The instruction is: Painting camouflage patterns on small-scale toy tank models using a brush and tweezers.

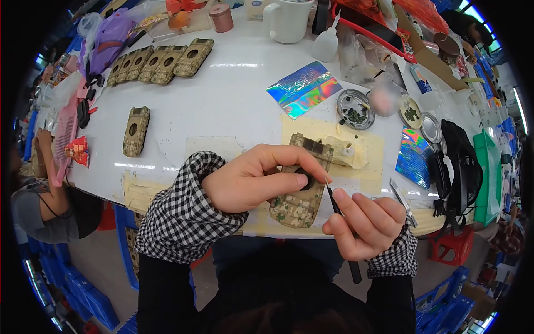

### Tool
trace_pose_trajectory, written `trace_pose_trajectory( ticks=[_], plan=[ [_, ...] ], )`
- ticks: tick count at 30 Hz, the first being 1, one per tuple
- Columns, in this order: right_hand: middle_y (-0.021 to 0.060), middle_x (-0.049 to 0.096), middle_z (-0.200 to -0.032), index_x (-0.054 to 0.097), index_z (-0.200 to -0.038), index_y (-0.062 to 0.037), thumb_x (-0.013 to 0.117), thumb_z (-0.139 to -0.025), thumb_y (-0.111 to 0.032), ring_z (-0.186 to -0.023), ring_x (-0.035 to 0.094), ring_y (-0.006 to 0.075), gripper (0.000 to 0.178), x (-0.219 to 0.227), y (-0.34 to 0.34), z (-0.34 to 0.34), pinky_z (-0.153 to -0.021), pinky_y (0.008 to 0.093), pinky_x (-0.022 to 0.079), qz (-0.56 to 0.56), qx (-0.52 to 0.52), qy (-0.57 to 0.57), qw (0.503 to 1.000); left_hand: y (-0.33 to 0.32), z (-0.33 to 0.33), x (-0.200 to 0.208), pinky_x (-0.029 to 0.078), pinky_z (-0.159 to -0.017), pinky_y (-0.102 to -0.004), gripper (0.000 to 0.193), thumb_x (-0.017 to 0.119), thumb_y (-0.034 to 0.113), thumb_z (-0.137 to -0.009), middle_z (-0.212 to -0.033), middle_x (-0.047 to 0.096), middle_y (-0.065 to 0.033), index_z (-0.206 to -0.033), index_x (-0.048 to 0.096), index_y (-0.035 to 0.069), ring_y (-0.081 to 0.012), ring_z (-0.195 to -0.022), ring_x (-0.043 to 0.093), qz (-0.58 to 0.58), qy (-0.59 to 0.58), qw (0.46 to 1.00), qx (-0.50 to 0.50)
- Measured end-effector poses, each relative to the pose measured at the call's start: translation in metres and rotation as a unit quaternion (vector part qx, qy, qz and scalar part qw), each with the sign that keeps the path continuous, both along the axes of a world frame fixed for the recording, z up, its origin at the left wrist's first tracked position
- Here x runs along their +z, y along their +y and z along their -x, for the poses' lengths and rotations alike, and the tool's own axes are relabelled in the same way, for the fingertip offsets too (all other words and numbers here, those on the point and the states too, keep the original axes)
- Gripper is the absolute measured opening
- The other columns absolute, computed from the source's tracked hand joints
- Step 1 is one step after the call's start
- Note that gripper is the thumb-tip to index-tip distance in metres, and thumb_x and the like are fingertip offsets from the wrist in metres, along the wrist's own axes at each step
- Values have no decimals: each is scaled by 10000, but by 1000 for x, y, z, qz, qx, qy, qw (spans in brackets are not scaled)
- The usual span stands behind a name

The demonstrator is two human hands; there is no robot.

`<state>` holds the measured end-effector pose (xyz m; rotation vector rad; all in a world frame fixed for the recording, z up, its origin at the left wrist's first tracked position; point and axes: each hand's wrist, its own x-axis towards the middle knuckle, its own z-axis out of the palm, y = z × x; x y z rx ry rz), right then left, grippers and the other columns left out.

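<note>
My left hand [253,177] is closed on a camouflage model tank hull [298,209], its thumb beside the round hole and its index finger reaching over the right side. In my right hand [364,225] is a slim black tool [334,201], pinched between thumb and fingers; whether it is a brush or tweezers I cannot tell. The tool's pale tip meets the left index fingertip at the hull's edge. Just beyond the hull, a small pale piece [347,151] stands on yellowish tape [370,146].
Several matching hulls [165,65] line the back left, and another hull [133,132] lies nearer. Iridescent sheets [304,88], a round dish of small dark green parts [354,114], a white mug [289,21] and a squeeze bottle [325,45] stand beyond. A silver tool [403,201] lies right.
</note>
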<state>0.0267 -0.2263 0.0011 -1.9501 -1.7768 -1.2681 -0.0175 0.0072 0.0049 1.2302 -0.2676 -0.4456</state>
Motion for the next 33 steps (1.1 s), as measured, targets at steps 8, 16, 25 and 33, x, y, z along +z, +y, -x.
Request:
trace_pose_trajectory(
  ticks=[8,16,25,33],
  plan=[
    [6,701,-933,500,-927,-145,570,-912,-276,-722,570,95,149,1,1,0,-548,202,337,-10,4,48,999,-2,1,-1,422,-940,-289,214,494,55,-914,-1117,618,-106,-1089,598,-14,-148,-1064,552,-23,-8,999,26],
    [31,703,-913,503,-943,-121,599,-901,-266,-690,576,99,179,5,0,-1,-535,201,344,1,13,76,997,-3,1,-2,426,-928,-284,213,497,50,-912,-1097,623,-100,-1089,596,-14,-141,-1049,556,-24,-24,999,31],
    [66,699,-940,581,-918,-84,670,-839,-272,-710,595,123,222,4,-1,-7,-588,243,396,-41,56,197,978,-3,-1,-1,440,-892,-263,195,506,68,-917,-1073,622,-78,-1070,594,-12,-117,-1000,559,-48,4,999,22],
    [84,690,-970,580,-956,-67,743,-756,-229,-722,605,158,304,8,-4,-12,-605,274,431,-35,87,309,947,-4,-1,-1,443,-875,-253,182,516,100,-926,-1039,627,-65,-1049,598,-6,-103,-973,560,-52,14,998,20]
  ],
)
